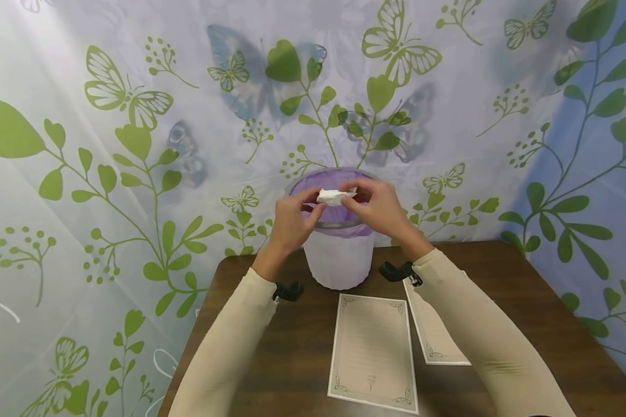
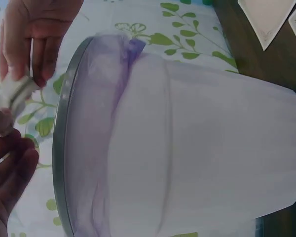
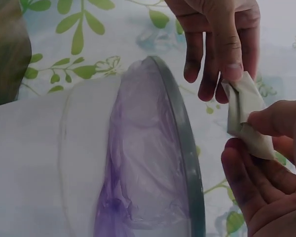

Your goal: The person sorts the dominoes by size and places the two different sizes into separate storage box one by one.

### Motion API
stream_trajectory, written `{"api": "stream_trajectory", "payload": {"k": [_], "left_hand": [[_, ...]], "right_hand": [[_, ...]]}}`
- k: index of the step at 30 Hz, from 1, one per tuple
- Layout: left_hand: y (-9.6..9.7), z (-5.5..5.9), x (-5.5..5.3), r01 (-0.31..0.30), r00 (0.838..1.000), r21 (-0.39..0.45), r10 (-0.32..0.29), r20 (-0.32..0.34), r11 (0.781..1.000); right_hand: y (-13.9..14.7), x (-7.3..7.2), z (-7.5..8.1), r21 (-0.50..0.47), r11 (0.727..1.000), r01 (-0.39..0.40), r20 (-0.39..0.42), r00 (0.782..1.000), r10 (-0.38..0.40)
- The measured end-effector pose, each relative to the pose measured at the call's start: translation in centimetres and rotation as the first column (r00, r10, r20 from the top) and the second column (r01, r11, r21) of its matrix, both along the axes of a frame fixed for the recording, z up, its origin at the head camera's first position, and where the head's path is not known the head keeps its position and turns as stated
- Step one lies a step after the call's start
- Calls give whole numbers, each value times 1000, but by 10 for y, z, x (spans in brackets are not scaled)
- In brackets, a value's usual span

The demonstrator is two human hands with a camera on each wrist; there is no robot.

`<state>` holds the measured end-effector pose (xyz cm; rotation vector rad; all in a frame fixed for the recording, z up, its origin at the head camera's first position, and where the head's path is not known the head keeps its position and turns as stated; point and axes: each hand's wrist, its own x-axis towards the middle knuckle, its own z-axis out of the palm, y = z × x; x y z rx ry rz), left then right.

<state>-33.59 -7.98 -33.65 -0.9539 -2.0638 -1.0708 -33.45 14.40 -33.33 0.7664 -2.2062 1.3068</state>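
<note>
A small folded wad of white paper (image 1: 332, 197) is held up between both hands, over the mouth of a white trash can (image 1: 341, 258) with a purple bag (image 1: 339, 177) lining it. My left hand (image 1: 292, 221) pinches the wad's left end between thumb and fingers. At the other end, the thumb and fingers of my right hand (image 1: 379, 207) grip it. Layered folds show along the edge of the paper (image 3: 247, 116) in the right wrist view. The can's grey rim (image 3: 185, 138) lies close beside the hands, apart from them in both wrist views.
Two cream sheets with ornate borders lie on the dark wooden table (image 1: 271, 347): one sheet (image 1: 374, 353) in front of the can, another sheet (image 1: 438, 330) partly under the right forearm. Behind the can hangs a curtain (image 1: 188, 174) printed with leaves and butterflies.
</note>
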Motion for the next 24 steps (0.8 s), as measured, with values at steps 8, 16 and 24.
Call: {"api": "stream_trajectory", "payload": {"k": [8, 16, 24], "left_hand": [[3, -1, -20, -83, 989, -120, 97, 110, 989], [7, 4, -36, -161, 963, -316, 218, 156, 935], [13, 16, -41, -212, 934, -558, 334, 124, 803]], "right_hand": [[-4, -27, -3, 173, 982, 81, 69, 993, -94], [-5, -42, 0, 357, 925, 131, 56, 985, -162], [-1, -53, 1, 456, 881, 127, 65, 982, -175]]}}
